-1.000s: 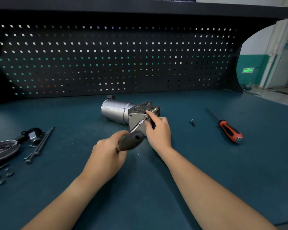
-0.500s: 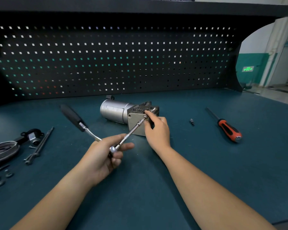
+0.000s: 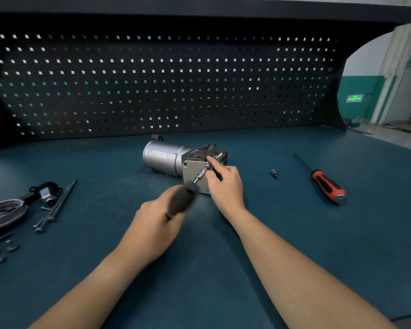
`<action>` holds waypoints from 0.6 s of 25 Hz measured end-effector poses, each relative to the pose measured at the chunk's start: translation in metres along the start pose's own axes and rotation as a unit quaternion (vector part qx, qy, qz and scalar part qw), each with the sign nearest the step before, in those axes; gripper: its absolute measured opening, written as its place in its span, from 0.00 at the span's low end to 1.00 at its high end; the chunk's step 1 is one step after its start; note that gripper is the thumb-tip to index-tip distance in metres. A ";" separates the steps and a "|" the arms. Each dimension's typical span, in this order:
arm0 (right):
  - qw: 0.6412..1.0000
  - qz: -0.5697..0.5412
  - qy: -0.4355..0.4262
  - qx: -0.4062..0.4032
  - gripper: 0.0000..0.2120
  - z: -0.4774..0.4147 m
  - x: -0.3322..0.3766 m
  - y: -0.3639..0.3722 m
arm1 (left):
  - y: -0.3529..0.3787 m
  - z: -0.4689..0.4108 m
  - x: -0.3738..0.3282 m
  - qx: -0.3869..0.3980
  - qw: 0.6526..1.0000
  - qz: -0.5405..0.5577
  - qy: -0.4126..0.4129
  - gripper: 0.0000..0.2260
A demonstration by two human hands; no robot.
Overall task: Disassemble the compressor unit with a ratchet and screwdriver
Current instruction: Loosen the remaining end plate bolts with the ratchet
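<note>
The compressor unit (image 3: pixel 166 157), a silver cylinder with a grey block on its right end, lies on the bench. My left hand (image 3: pixel 154 224) grips the ratchet (image 3: pixel 184 199) by its dark handle, which points toward me and is blurred. The ratchet's extension and socket sit on a bolt in the block's front face. My right hand (image 3: pixel 226 184) holds the block's right side, its index finger lying beside the socket. A screwdriver (image 3: pixel 325 184) with a red and black handle lies to the right.
Loose parts lie at the left: a black bracket (image 3: pixel 43 192), long bolts (image 3: pixel 55 206), a round cover (image 3: pixel 0 213) and small washers (image 3: pixel 0 254). A small bit (image 3: pixel 274 173) lies between the unit and the screwdriver. A pegboard (image 3: pixel 161 84) backs the bench.
The ratchet handle has swung from pointing up-left back around toward me, and my left hand has closed round it again. My right hand has stayed on the block.
</note>
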State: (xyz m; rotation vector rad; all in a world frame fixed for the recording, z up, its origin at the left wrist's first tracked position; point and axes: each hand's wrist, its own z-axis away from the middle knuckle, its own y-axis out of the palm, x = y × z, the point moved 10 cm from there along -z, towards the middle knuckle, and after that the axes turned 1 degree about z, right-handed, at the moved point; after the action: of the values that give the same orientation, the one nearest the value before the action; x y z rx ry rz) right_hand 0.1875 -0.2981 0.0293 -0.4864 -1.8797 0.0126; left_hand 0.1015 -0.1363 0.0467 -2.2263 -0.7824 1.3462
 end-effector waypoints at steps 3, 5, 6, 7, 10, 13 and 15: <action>1.000 -0.002 0.010 0.006 0.17 0.000 -0.001 0.001 | 0.002 0.001 -0.011 -0.002 0.991 -0.125 0.055 0.13; 1.000 -0.011 0.013 0.001 0.17 0.001 -0.001 0.000 | -0.006 -0.004 0.001 -0.023 1.000 -0.011 -0.005 0.08; 1.000 -0.015 0.013 0.001 0.17 0.001 0.000 0.000 | -0.005 -0.006 0.011 -0.024 0.995 0.076 -0.057 0.07; 1.000 -0.018 0.013 0.000 0.16 0.001 0.000 0.000 | -0.001 -0.005 0.022 -0.019 0.979 0.169 -0.116 0.08; 1.000 -0.023 0.016 0.002 0.17 0.001 -0.001 0.000 | 0.020 0.006 0.038 0.012 0.878 0.393 -0.273 0.10; 0.999 -0.039 0.028 0.004 0.18 0.000 -0.003 0.000 | 0.041 0.017 0.043 0.024 0.700 0.598 -0.390 0.17; 0.998 -0.053 0.036 0.006 0.19 0.000 -0.004 0.001 | 0.040 0.017 0.047 0.006 0.655 0.636 -0.408 0.19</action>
State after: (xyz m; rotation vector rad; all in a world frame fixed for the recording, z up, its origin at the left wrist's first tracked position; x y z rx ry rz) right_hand 0.1894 -0.2986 0.0253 -0.3735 -1.8311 -0.0636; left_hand 0.1134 -0.1346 -0.0165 -1.9517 0.9348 3.0133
